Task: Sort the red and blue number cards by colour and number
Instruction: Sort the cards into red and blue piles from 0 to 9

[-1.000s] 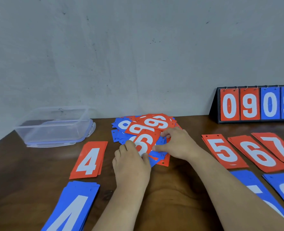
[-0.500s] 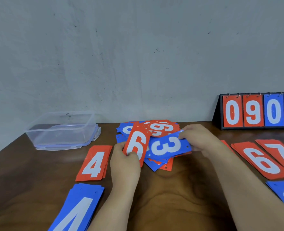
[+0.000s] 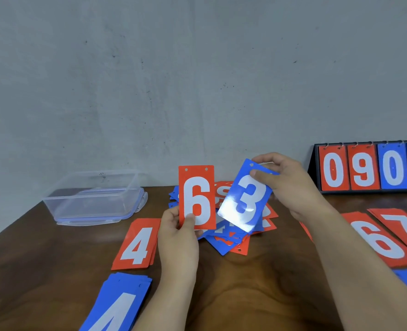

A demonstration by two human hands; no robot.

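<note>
A red card showing a white 6 [image 3: 197, 197] is held upright above a wooden table [image 3: 257, 287], its lower corner pinched between the thumb and fingers of the left hand [image 3: 177, 235]. Just beside it, a blue card showing a white 3 [image 3: 244, 195] hangs tilted, gripped at its top edge by the right hand [image 3: 289, 183]; glare whitens its lower corner. Behind and below both hands lies a loose pile of red and blue cards [image 3: 230, 242]. Left of the left hand sit a stack of red 4s [image 3: 135, 244] and, nearer the person, a stack of blue 4s [image 3: 119, 304]. Right of the right forearm lie red 6s [image 3: 376, 237] and red 7s [image 3: 406, 226]. Farther right stands a flip scoreboard [image 3: 364, 168]; far to the left, a clear plastic box [image 3: 92, 197].
</note>
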